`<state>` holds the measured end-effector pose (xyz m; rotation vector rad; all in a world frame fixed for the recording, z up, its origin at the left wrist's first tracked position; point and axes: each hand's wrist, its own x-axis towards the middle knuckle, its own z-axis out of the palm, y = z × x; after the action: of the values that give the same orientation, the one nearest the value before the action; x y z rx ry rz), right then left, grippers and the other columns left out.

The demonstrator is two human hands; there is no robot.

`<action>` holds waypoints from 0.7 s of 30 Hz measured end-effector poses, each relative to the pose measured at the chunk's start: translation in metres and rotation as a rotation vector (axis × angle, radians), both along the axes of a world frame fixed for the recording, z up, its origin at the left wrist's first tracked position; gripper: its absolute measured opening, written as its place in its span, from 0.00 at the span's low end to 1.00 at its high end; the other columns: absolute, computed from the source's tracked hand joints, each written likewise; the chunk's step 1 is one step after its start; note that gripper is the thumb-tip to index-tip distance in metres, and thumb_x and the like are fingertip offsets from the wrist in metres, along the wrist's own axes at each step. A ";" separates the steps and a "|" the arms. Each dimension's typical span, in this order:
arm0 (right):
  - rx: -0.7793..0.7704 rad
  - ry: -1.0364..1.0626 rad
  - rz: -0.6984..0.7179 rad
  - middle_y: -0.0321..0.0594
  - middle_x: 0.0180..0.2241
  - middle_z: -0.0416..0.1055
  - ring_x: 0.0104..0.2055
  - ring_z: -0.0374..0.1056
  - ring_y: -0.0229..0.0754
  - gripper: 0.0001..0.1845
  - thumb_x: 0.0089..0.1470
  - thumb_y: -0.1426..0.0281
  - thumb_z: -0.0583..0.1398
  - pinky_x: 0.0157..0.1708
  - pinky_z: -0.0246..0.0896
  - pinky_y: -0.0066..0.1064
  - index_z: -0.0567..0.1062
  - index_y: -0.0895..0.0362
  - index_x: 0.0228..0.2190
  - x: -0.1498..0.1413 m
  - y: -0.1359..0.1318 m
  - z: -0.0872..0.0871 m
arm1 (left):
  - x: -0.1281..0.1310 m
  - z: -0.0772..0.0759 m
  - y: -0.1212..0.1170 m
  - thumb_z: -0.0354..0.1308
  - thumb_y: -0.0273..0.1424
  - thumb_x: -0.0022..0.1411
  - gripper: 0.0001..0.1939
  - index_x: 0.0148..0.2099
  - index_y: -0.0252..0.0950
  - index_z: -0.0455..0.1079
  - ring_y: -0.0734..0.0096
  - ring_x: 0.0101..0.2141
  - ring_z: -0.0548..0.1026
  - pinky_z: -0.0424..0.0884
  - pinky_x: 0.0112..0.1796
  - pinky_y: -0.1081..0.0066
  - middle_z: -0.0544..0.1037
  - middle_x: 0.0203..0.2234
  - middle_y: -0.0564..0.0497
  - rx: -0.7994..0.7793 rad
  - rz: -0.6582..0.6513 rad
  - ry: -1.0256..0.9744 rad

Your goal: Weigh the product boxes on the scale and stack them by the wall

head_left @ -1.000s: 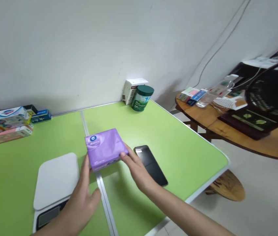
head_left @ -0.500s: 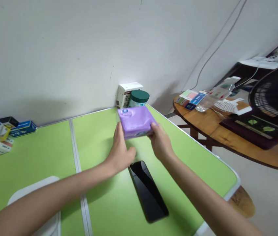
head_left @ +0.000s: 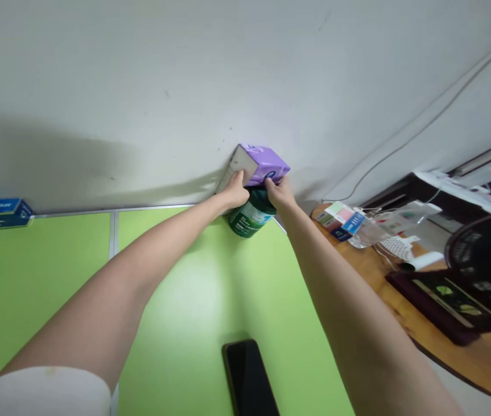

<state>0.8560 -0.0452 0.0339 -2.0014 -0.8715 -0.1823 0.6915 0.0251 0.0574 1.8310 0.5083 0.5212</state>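
Observation:
A purple soft packet (head_left: 266, 164), which looks like a tissue pack, is up against the wall beside a whitish box (head_left: 246, 164). Below the packet stands a round jar (head_left: 249, 221) with a dark green lid and green label. My right hand (head_left: 280, 193) is closed on the packet's lower right corner, thumb on its front. My left hand (head_left: 235, 192) is closed at the packet's lower left, its thumb over the box's pale face; its other fingertips are hidden. Whether the packet rests on the jar lid or the box, I cannot tell. A black phone (head_left: 249, 378) lies on the green table (head_left: 176, 312).
A blue carton (head_left: 0, 214) lies at the table's far left by the wall. To the right, a wooden table (head_left: 366, 260) holds small boxes (head_left: 343, 221), a clear plastic bottle (head_left: 370, 231), a dark appliance with green knobs (head_left: 453, 303) and a black fan (head_left: 488, 248).
Both hands have carried the purple packet forward to the wall, over the jar and beside the box. The view has shifted, so the phone shows lower.

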 end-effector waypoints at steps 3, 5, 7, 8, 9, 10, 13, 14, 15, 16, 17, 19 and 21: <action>-0.043 0.057 -0.042 0.49 0.46 0.70 0.49 0.67 0.51 0.22 0.51 0.62 0.56 0.51 0.60 0.45 0.63 0.57 0.46 -0.001 0.000 -0.007 | 0.002 -0.013 -0.002 0.49 0.14 0.45 0.47 0.68 0.22 0.38 0.70 0.66 0.38 0.37 0.63 0.76 0.38 0.68 0.42 0.008 -0.031 0.018; -0.061 0.079 -0.063 0.49 0.47 0.69 0.50 0.67 0.50 0.22 0.51 0.64 0.56 0.52 0.59 0.44 0.63 0.57 0.47 -0.004 0.000 -0.004 | 0.005 -0.015 -0.003 0.49 0.14 0.45 0.48 0.68 0.22 0.36 0.70 0.66 0.36 0.35 0.63 0.75 0.35 0.68 0.41 0.008 -0.037 0.031; -0.075 0.098 -0.086 0.50 0.47 0.70 0.50 0.67 0.52 0.21 0.50 0.65 0.57 0.53 0.58 0.44 0.64 0.58 0.47 -0.010 -0.001 0.002 | 0.008 -0.015 -0.003 0.49 0.14 0.45 0.48 0.68 0.22 0.35 0.68 0.67 0.35 0.35 0.63 0.73 0.34 0.68 0.40 0.012 -0.034 0.039; -0.079 0.109 -0.100 0.51 0.46 0.70 0.51 0.66 0.53 0.21 0.49 0.65 0.57 0.53 0.57 0.46 0.65 0.58 0.46 -0.015 -0.001 0.006 | 0.008 -0.014 -0.003 0.50 0.14 0.45 0.49 0.68 0.22 0.35 0.67 0.67 0.36 0.36 0.63 0.72 0.35 0.68 0.39 0.018 -0.032 0.043; -0.081 0.121 -0.118 0.52 0.46 0.70 0.52 0.65 0.55 0.21 0.49 0.64 0.58 0.54 0.56 0.48 0.66 0.58 0.45 -0.020 -0.003 0.010 | 0.007 -0.014 -0.003 0.50 0.14 0.44 0.49 0.68 0.21 0.35 0.65 0.67 0.36 0.37 0.63 0.70 0.35 0.68 0.38 0.026 -0.032 0.049; -0.078 0.129 -0.138 0.54 0.46 0.70 0.53 0.64 0.58 0.22 0.49 0.64 0.58 0.55 0.54 0.51 0.66 0.59 0.45 -0.026 -0.005 0.014 | 0.003 -0.013 -0.003 0.51 0.15 0.43 0.49 0.68 0.20 0.35 0.62 0.67 0.37 0.38 0.63 0.68 0.35 0.68 0.36 0.037 -0.034 0.058; -0.037 0.115 -0.174 0.59 0.52 0.65 0.59 0.56 0.61 0.26 0.48 0.63 0.58 0.58 0.44 0.56 0.66 0.63 0.48 -0.054 -0.019 0.023 | -0.021 -0.014 -0.010 0.53 0.15 0.40 0.51 0.67 0.20 0.38 0.52 0.66 0.39 0.41 0.63 0.61 0.37 0.67 0.32 0.085 -0.067 0.088; -0.015 0.084 -0.145 0.59 0.54 0.64 0.60 0.54 0.60 0.27 0.48 0.64 0.57 0.60 0.41 0.55 0.65 0.63 0.50 -0.066 -0.028 0.024 | -0.035 -0.014 -0.015 0.54 0.16 0.39 0.51 0.67 0.22 0.41 0.50 0.66 0.40 0.43 0.63 0.59 0.39 0.67 0.33 0.107 -0.090 0.096; -0.001 0.047 -0.089 0.57 0.55 0.63 0.61 0.53 0.58 0.27 0.49 0.64 0.57 0.60 0.41 0.53 0.65 0.63 0.50 -0.082 -0.039 0.024 | -0.052 -0.015 -0.020 0.54 0.16 0.39 0.50 0.67 0.26 0.45 0.49 0.66 0.42 0.45 0.63 0.57 0.43 0.67 0.35 0.131 -0.116 0.105; 0.000 0.010 0.000 0.55 0.55 0.64 0.60 0.55 0.55 0.26 0.49 0.65 0.57 0.60 0.42 0.52 0.66 0.62 0.50 -0.099 -0.052 0.024 | -0.071 -0.015 -0.027 0.54 0.16 0.39 0.48 0.65 0.29 0.50 0.48 0.65 0.45 0.47 0.62 0.55 0.48 0.66 0.36 0.154 -0.142 0.115; -0.020 -0.016 0.120 0.54 0.54 0.65 0.58 0.57 0.54 0.25 0.50 0.64 0.56 0.60 0.44 0.51 0.68 0.60 0.49 -0.119 -0.067 0.024 | -0.092 -0.016 -0.035 0.55 0.17 0.39 0.45 0.63 0.31 0.55 0.46 0.64 0.49 0.49 0.61 0.53 0.53 0.65 0.38 0.175 -0.166 0.129; -0.165 0.087 0.363 0.51 0.50 0.70 0.53 0.63 0.54 0.19 0.52 0.64 0.55 0.55 0.53 0.50 0.73 0.58 0.45 -0.166 -0.101 0.024 | -0.140 -0.015 -0.053 0.56 0.19 0.40 0.37 0.57 0.30 0.64 0.43 0.61 0.57 0.55 0.59 0.50 0.64 0.59 0.35 0.239 -0.220 0.172; -0.369 0.227 0.698 0.45 0.43 0.75 0.47 0.69 0.53 0.14 0.51 0.67 0.57 0.51 0.60 0.48 0.76 0.53 0.40 -0.218 -0.135 0.028 | -0.189 -0.011 -0.075 0.57 0.24 0.46 0.26 0.51 0.30 0.70 0.44 0.53 0.68 0.62 0.53 0.50 0.74 0.49 0.35 0.445 -0.362 0.244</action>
<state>0.6378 -0.1806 0.0615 -1.8630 -1.4655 0.6266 0.5021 -0.0495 0.0462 2.3679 0.2173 0.1679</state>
